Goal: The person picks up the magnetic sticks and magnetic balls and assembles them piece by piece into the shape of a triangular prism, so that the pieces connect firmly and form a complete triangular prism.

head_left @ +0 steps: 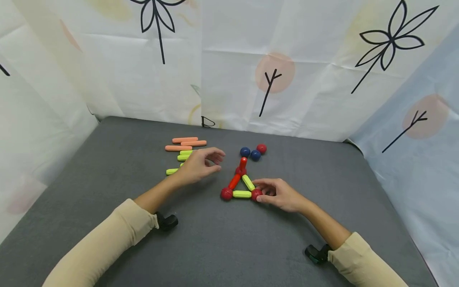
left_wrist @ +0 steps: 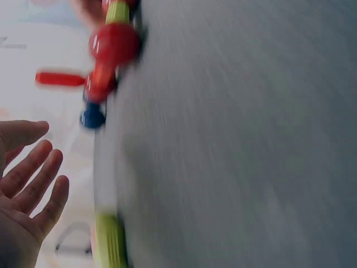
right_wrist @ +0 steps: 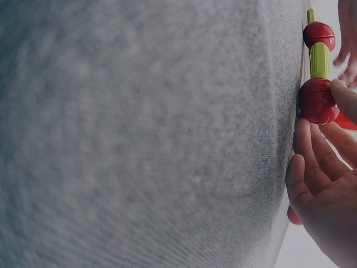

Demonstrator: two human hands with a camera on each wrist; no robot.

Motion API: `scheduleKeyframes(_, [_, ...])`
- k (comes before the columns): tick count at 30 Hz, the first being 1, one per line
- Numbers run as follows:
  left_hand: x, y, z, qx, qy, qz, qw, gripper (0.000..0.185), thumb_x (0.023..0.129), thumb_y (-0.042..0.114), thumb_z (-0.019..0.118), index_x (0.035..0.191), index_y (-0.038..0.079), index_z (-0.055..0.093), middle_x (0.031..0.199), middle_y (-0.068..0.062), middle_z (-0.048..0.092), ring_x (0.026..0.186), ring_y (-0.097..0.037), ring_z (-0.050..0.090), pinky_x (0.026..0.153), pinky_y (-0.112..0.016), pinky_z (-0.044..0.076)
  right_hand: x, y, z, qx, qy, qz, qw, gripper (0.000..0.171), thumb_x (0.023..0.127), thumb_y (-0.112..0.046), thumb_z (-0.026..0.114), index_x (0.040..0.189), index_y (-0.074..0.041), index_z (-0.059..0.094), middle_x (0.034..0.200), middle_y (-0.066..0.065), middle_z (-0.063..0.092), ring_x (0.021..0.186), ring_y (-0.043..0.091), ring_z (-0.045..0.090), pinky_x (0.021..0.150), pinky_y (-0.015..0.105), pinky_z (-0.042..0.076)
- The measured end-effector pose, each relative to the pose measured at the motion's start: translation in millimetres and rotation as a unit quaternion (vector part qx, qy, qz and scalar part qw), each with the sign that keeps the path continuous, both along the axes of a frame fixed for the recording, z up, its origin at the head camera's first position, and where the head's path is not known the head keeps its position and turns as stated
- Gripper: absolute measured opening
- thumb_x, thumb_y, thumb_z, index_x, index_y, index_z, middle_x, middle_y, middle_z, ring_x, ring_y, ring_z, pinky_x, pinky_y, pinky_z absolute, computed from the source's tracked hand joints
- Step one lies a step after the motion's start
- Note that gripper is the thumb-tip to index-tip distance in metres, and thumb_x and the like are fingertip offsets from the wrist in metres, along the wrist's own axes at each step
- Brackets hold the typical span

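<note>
A flat triangle of rods and balls (head_left: pixel 241 187) lies mid-table: red balls at the corners, two yellow-green rods and one red rod as sides. A short red rod (head_left: pixel 243 162) stands up from the far corner. My right hand (head_left: pixel 264 192) pinches the right corner's red ball (head_left: pixel 256 194), with thumb and fingers round that red ball (right_wrist: pixel 317 100) in the right wrist view. My left hand (head_left: pixel 216 161) hovers left of the triangle, fingers relaxed and holding nothing. The left wrist view shows the left hand's bare palm (left_wrist: pixel 25 190).
Two blue balls (head_left: pixel 250 153) and a loose red ball (head_left: pixel 261 148) lie just behind the triangle. Orange rods (head_left: pixel 185 143) and yellow-green rods (head_left: pixel 185 154) lie in a group at the left hand's far side. White patterned sheets wall in the grey table (head_left: pixel 322 179).
</note>
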State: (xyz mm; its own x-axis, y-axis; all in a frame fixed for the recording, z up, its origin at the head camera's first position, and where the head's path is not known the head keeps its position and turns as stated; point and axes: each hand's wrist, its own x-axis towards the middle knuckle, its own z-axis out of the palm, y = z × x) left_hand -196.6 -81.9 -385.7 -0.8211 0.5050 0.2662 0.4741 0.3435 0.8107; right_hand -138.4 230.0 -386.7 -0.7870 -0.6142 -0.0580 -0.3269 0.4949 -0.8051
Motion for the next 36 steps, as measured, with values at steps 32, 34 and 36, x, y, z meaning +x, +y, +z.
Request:
scheduleKeyframes(32, [31.9, -68, -4.0, -0.037, -0.058, -0.031, 0.9972, 0.039, 0.088, -0.001, 0.072, 0.126, 0.000, 0.062, 0.115, -0.011, 0.067, 0.098, -0.020, 0.069, 0.085, -0.032, 0.056, -0.3, -1, -0.2, 0.002, -0.006, -0.003, 1.000, 0.047, 0.092, -0.014, 0.072, 0.135, 0.002, 0.057, 0.115, 0.011, 0.066, 0.094, 0.021, 0.060, 0.075, 0.026, 0.051])
scheduleKeyframes(34, [34.4, -54, -2.7, -0.012, -0.073, -0.040, 0.9964, 0.040, 0.087, -0.002, 0.073, 0.125, -0.003, 0.062, 0.117, -0.012, 0.066, 0.100, -0.021, 0.069, 0.086, -0.030, 0.056, -0.5, -1, -0.7, 0.001, -0.006, -0.004, 1.000, 0.047, 0.092, -0.014, 0.072, 0.135, 0.002, 0.057, 0.114, 0.011, 0.066, 0.094, 0.021, 0.060, 0.075, 0.026, 0.051])
scheduleKeyframes(36, [36.2, -40, -1.1, 0.012, -0.086, -0.049, 0.9950, 0.038, 0.087, -0.003, 0.073, 0.124, -0.004, 0.062, 0.118, -0.014, 0.065, 0.102, -0.023, 0.068, 0.088, -0.031, 0.055, -0.5, -1, -1.0, 0.002, -0.005, -0.004, 1.000, 0.047, 0.092, -0.014, 0.072, 0.134, 0.002, 0.057, 0.114, 0.011, 0.066, 0.094, 0.021, 0.060, 0.074, 0.026, 0.051])
